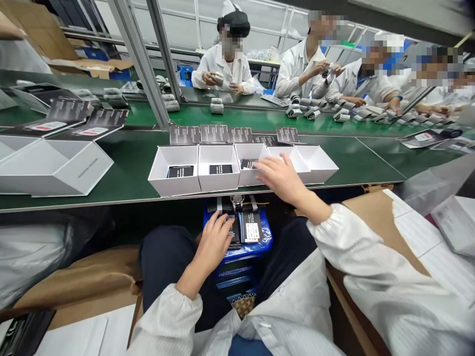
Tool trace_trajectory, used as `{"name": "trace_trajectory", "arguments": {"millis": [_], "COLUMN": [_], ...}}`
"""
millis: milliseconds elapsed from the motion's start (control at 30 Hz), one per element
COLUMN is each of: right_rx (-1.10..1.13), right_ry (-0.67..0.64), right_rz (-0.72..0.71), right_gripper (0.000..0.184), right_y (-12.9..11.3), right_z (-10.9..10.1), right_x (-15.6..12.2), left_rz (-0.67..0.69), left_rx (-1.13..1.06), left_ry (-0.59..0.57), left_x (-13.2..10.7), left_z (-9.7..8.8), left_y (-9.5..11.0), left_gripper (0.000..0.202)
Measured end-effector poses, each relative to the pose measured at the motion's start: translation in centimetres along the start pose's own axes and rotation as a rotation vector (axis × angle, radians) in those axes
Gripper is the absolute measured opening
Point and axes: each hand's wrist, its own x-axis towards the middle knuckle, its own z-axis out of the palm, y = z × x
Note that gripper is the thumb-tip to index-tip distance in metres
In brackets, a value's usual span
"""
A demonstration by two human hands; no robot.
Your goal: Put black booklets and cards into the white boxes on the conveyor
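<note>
A row of several open white boxes [218,173] stands on the green belt [126,173] in front of me; three of them hold a small black card [220,169]. My right hand [284,179] reaches over the third and fourth box, fingers spread flat, touching the box rim beside a black card [248,163]. My left hand [215,241] rests low between my knees on a stack of black cards [251,226] in a blue bin [245,249], fingers curled over the stack's left side.
A large open white box [55,168] sits on the belt at left, with black leaflets [92,121] behind it. Black lids [215,133] stand behind the row. Several people in white coats work across the line. Brown cardboard [374,217] lies at my right.
</note>
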Motion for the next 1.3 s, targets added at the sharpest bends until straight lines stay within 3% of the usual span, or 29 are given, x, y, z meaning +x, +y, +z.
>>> {"name": "trace_trajectory", "arguments": {"millis": [67, 133, 200, 267, 333, 533, 700, 800, 900, 1067, 1133, 1200, 1233, 1300], "right_rx": [0.036, 0.076, 0.086, 0.074, 0.069, 0.124, 0.317, 0.333, 0.388, 0.52, 0.396, 0.203, 0.116, 0.002], "right_ry": [-0.081, -0.265, -0.47, -0.596, -0.642, -0.672, -0.693, -0.593, -0.327, -0.022, 0.159, 0.316, 0.346, 0.283], "right_rz": [-0.023, -0.051, -0.06, -0.039, -0.017, 0.045, 0.125, 0.269, 0.34, 0.095, 0.059, 0.103, 0.141, 0.186], "right_gripper": [0.022, 0.023, 0.024, 0.02, 0.013, 0.02, 0.016, 0.013, 0.016, 0.025, 0.025, 0.027, 0.027, 0.027], "right_y": [-2.0, -4.9, -7.4, -9.0, -9.6, -8.8, -7.6, -7.2, -8.1, -9.7, -7.7, -3.7, -1.3, 3.2], "right_z": [1.8, 3.8, 5.6, 7.0, 7.8, 7.7, 7.6, 6.6, 3.7, -2.8, -4.4, -5.1, -5.0, -4.4], "right_x": [-3.0, -6.7, -10.0, -12.1, -12.9, -12.2, -12.2, -12.2, -12.0, -10.7, -9.4, -7.8, -6.9, -5.6], "left_rz": [-0.048, -0.069, -0.067, -0.043, -0.013, -0.048, 0.102, 0.155, 0.268, 0.451, 0.409, 0.319, 0.276, 0.204], "left_rx": [0.072, 0.118, 0.143, 0.143, 0.128, 0.21, 0.187, 0.18, 0.156, -0.012, -0.075, -0.104, -0.104, -0.072], "left_ry": [-0.183, -0.296, -0.346, -0.366, -0.373, -0.363, -0.293, -0.246, -0.065, 0.25, 0.397, 0.473, 0.447, 0.264], "left_x": [-2.6, -4.1, -4.5, -4.3, -3.9, -3.9, -3.9, -3.2, -1.3, 3.8, 5.4, 6.2, 6.1, 5.1], "left_z": [2.4, 3.6, 3.9, 3.6, 3.2, 3.6, 3.4, 1.6, -1.1, -5.4, -6.2, -5.9, -5.3, -3.3], "left_y": [-0.9, -1.1, -1.3, -1.4, -1.5, -1.2, -1.4, -0.7, 1.7, 7.2, 8.1, 7.5, 6.6, 4.1], "left_gripper": [0.044, 0.05, 0.053, 0.05, 0.044, 0.048, 0.038, 0.038, 0.036, 0.038, 0.044, 0.045, 0.043, 0.037]}}
